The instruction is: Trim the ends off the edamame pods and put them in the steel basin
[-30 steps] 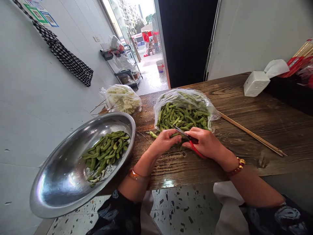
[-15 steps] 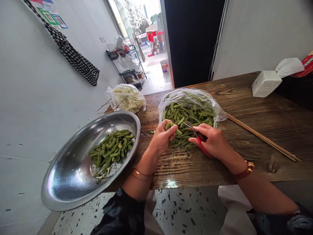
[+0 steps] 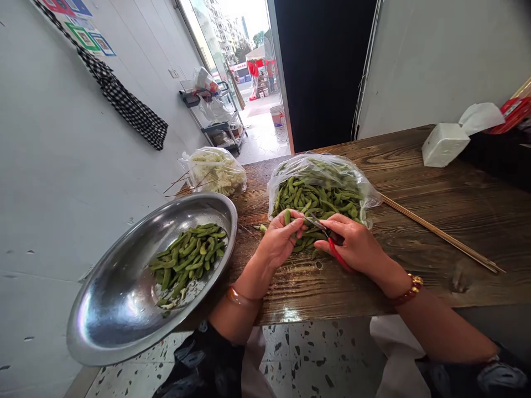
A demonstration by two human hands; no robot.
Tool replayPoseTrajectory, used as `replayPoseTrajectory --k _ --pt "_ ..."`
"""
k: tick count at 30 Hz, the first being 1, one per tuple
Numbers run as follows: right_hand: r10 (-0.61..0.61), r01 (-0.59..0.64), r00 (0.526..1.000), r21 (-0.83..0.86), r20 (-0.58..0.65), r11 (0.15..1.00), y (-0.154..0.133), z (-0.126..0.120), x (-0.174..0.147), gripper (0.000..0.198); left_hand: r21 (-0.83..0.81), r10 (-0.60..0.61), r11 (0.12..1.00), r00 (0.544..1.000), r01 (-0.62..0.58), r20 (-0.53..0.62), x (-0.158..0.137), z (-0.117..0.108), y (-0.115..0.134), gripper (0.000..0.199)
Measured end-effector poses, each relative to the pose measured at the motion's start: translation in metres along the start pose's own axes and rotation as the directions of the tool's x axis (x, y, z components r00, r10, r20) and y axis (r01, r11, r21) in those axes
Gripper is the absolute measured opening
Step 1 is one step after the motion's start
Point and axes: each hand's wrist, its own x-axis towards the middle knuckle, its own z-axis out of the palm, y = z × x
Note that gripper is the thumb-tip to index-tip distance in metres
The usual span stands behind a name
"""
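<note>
Between the thumb and fingers of my left hand (image 3: 279, 239) is a green edamame pod (image 3: 287, 217). My right hand (image 3: 355, 243) grips a pair of scissors (image 3: 338, 255) with red-edged handles, and the blades reach to the fingertips of my left hand, at the pod. Just beyond both hands, an open clear plastic bag (image 3: 332, 163) spills a heap of edamame pods (image 3: 305, 196) onto the wooden table. To the left, a steel basin (image 3: 116, 309) tilts towards me with more pods (image 3: 188, 257) in it.
A bag of cauliflower florets (image 3: 218, 172) with thin skewers stands behind the basin. Bamboo skewers (image 3: 443, 235) lie across the wooden table (image 3: 402, 166) at right. A tissue pack (image 3: 444, 145) sits at the far right. Beyond the table are a cart (image 3: 215, 119) and a doorway.
The scissors have moved left, closing the gap to my left hand, and their blades now meet the pod there. The whole view has shifted slightly.
</note>
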Motion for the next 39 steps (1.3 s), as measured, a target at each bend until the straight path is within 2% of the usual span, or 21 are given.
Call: replayPoseTrajectory --k 9,17,24,28,30,33,36,39 --pt "-0.018 0.018 0.999 -0.01 -0.045 1.0 -0.003 -0.002 0.0 0.039 0.096 -0.067 0.993 0.997 0.063 0.036 -0.005 0.009 -0.007 0.029" --pt "-0.02 0.02 0.999 -0.015 -0.037 1.0 -0.005 -0.002 -0.001 0.034 0.161 -0.04 0.986 0.998 0.031 0.049 -0.004 0.007 -0.006 0.033" --pt "-0.019 0.019 1.0 -0.057 -0.006 0.998 -0.007 -0.005 -0.001 0.032 0.2 -0.098 0.976 0.993 0.083 0.067 -0.006 0.009 -0.003 0.036" --pt "-0.02 0.021 1.0 -0.058 0.016 0.998 -0.005 -0.004 -0.001 0.03 0.211 -0.092 0.975 0.993 0.075 0.072 -0.006 0.008 -0.003 0.032" --pt "-0.015 0.016 1.0 -0.042 0.025 0.999 -0.003 -0.003 -0.001 0.03 0.226 -0.08 0.972 0.996 0.067 0.046 -0.004 0.006 -0.002 0.03" --pt "-0.007 0.007 0.999 -0.008 -0.042 1.0 0.001 -0.002 0.0 0.032 0.206 -0.024 0.978 0.999 0.031 -0.034 -0.001 0.001 0.002 0.031" --pt "0.013 -0.012 0.99 0.004 -0.14 1.0 0.006 -0.005 0.001 0.034 0.086 0.025 0.996 0.994 -0.016 -0.106 0.002 -0.006 0.01 0.034" --pt "0.023 -0.024 0.983 -0.003 -0.18 1.0 0.009 -0.007 0.002 0.034 -0.018 0.035 0.999 0.989 -0.038 -0.145 0.004 -0.012 0.017 0.038"
